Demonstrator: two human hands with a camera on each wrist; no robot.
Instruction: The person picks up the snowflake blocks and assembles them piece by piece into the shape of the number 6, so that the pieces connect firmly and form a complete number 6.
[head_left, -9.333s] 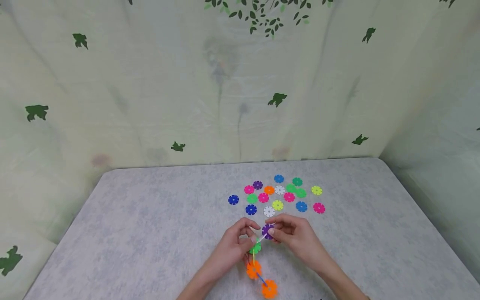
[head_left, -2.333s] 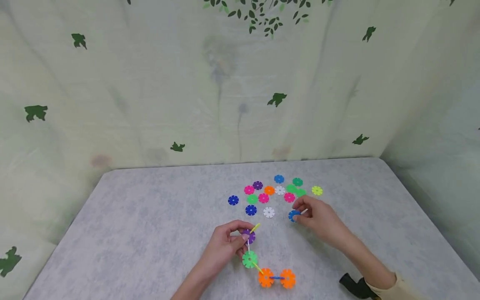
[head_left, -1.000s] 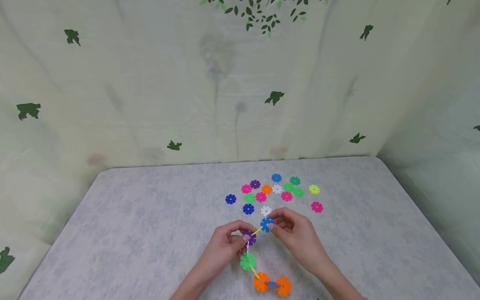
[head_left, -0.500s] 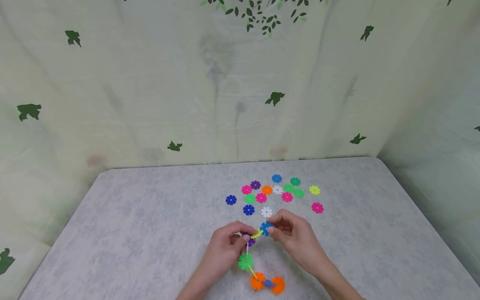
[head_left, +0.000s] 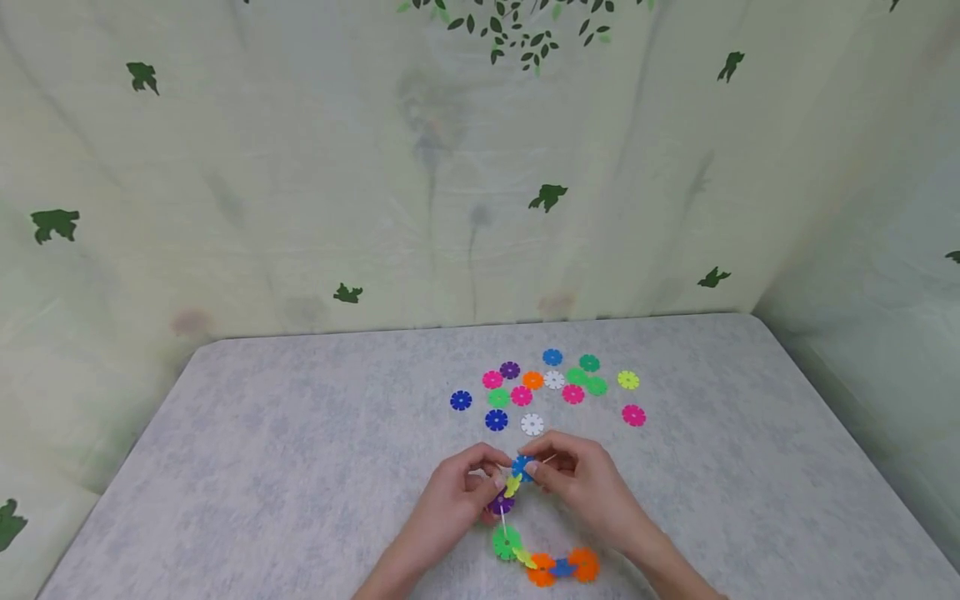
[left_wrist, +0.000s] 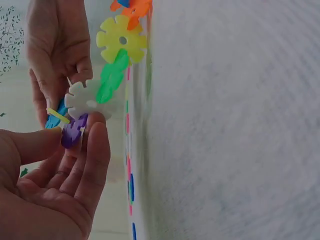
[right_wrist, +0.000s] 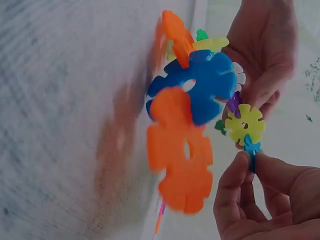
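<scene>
My left hand (head_left: 459,492) pinches a purple notched snowflake disc (left_wrist: 74,131) between thumb and fingers. My right hand (head_left: 588,483) pinches a light blue disc (right_wrist: 252,150) the same way. Between them, a yellow disc (right_wrist: 245,125) is slotted into the purple one and meets the blue one's edge; how deep it sits there is unclear. From the purple disc the chain curves down through a white disc (left_wrist: 87,100), a green disc (head_left: 506,542), another yellow disc (left_wrist: 122,40), an orange disc (head_left: 542,570), a darker blue disc (right_wrist: 200,85) and an end orange disc (head_left: 583,564).
Several loose discs lie spread on the grey table (head_left: 300,450) beyond the hands, among them a white disc (head_left: 532,424), a dark blue disc (head_left: 497,420) and a pink disc (head_left: 633,415). A printed curtain (head_left: 360,167) hangs behind the table's far edge.
Over the last seconds a yellow disc joined the purple one, and my right hand brought the light blue disc from the right to it. Both hands have since drawn closer; the chain's tail swung right.
</scene>
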